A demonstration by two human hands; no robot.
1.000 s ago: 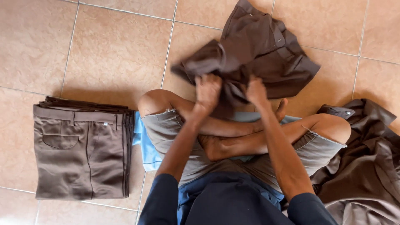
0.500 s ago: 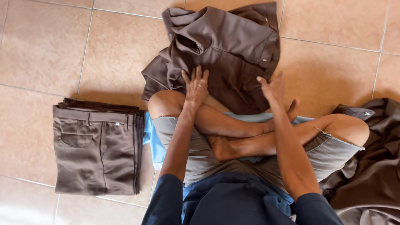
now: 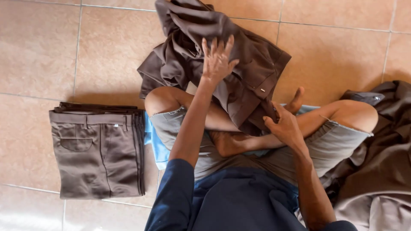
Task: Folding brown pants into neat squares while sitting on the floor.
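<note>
Two hands on brown garment [image 3: 239, 64] — left [image 3: 217, 60] flat open, right [image 3: 284, 126] pinching — tan tiled floor [image 3: 38, 51], folded trousers [image 3: 96, 149].

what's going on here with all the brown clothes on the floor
A person sits cross-legged on a tiled floor, handling a crumpled brown garment in front of their knees. The left hand lies flat on top of it with fingers spread, while the right hand pinches its lower edge near the shin. A neat stack of folded brown trousers lies to the person's left, and a loose heap of brown clothes sits to their right.
</note>
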